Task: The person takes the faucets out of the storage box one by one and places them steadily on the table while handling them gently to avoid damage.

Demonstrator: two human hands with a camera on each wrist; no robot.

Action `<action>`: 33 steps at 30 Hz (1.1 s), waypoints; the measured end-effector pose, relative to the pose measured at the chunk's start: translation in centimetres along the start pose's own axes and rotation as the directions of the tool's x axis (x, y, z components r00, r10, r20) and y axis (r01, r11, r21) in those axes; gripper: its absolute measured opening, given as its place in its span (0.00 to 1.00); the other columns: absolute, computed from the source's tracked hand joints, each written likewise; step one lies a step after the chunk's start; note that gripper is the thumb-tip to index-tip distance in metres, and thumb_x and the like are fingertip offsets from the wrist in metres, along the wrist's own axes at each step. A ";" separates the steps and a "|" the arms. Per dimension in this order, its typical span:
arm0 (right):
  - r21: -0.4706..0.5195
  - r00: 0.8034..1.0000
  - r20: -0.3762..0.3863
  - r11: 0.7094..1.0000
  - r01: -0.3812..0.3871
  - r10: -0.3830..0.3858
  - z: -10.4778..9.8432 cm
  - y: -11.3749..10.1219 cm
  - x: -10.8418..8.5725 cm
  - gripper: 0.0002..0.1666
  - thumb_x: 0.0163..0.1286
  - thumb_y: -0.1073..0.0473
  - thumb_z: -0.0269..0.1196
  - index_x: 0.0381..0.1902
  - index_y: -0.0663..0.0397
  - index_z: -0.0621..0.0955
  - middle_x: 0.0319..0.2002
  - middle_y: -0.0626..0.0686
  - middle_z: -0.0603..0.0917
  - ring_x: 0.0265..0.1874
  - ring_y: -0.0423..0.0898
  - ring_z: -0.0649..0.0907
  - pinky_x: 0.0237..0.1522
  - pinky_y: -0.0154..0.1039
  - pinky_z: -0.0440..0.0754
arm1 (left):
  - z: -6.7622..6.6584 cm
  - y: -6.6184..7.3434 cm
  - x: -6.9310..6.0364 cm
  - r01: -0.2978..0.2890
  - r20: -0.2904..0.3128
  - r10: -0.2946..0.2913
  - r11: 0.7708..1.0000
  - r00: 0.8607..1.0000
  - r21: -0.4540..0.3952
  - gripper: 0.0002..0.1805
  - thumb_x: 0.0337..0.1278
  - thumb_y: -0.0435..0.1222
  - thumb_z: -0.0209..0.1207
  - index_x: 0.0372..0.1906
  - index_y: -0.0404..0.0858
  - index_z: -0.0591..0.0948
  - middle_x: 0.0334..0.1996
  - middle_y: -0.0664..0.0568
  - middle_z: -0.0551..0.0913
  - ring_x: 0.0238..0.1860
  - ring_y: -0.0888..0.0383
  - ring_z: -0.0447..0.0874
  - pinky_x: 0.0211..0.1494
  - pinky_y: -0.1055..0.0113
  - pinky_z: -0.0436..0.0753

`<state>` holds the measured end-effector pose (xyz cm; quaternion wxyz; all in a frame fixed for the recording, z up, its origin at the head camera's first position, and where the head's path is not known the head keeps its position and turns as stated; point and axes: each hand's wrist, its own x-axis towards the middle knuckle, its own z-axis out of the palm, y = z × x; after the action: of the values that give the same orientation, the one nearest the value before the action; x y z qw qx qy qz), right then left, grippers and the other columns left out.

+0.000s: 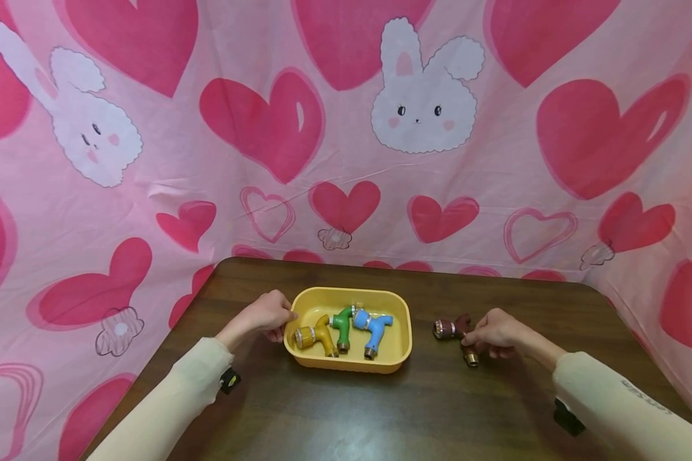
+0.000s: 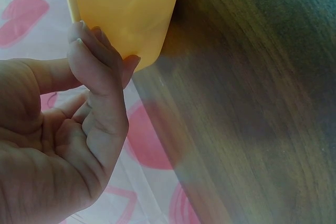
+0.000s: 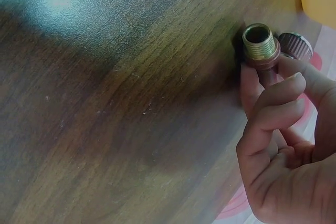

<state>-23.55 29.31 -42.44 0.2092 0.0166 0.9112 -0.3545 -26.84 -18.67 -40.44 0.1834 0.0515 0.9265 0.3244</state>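
A yellow tray (image 1: 346,366) holds a yellow tap (image 1: 323,335), a green tap (image 1: 343,328) and a blue tap (image 1: 375,328). At its left end my left hand (image 1: 268,314) pinches the rim; the left wrist view shows the fingers of that hand (image 2: 79,124) at the tray's wall (image 2: 126,14). To the right of the tray, a dark red tap (image 1: 451,328) is pinched by my right hand (image 1: 498,331). In the right wrist view the tap's brass threaded end (image 3: 261,45) points out past the fingertips of my right hand (image 3: 283,135).
Under everything lies a dark brown wooden table (image 1: 323,416) with rounded back corners. Behind it and along both sides hangs a pink cloth (image 1: 346,166) with hearts and rabbit faces.
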 end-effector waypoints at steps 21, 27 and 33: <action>0.005 1.000 0.009 1.000 0.012 -0.012 0.1 0.1 -0.2 0.13 0.68 0.55 0.74 0.28 0.58 0.90 0.23 0.54 0.88 0.11 0.37 0.74 0.14 0.29 0.67 | 0.1 -0.1 0.2 0.009 0.000 -0.009 1.000 1.000 -0.002 0.12 0.75 0.32 0.61 0.33 0.30 0.86 0.15 0.46 0.81 0.12 0.60 0.79 0.20 0.66 0.86; 0.011 1.000 0.003 1.000 0.020 -0.020 0.2 0.1 -0.1 0.15 0.67 0.55 0.74 0.24 0.58 0.89 0.19 0.53 0.86 0.10 0.37 0.73 0.13 0.28 0.67 | 0.1 -0.2 0.1 0.012 0.002 -0.012 1.000 1.000 -0.001 0.12 0.75 0.32 0.60 0.33 0.30 0.86 0.15 0.47 0.81 0.12 0.61 0.79 0.20 0.67 0.86; 0.023 1.000 -0.007 1.000 0.020 -0.020 0.2 0.1 0.0 0.15 0.67 0.56 0.74 0.23 0.59 0.89 0.18 0.53 0.84 0.10 0.37 0.72 0.13 0.29 0.68 | 0.1 -0.1 0.2 0.005 0.000 -0.005 1.000 1.000 -0.002 0.13 0.75 0.32 0.61 0.32 0.31 0.86 0.15 0.47 0.81 0.13 0.61 0.79 0.20 0.66 0.86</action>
<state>-23.42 29.26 -42.60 0.2022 0.0113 0.9080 -0.3668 -26.98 -18.70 -40.65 0.1840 0.0489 0.9265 0.3247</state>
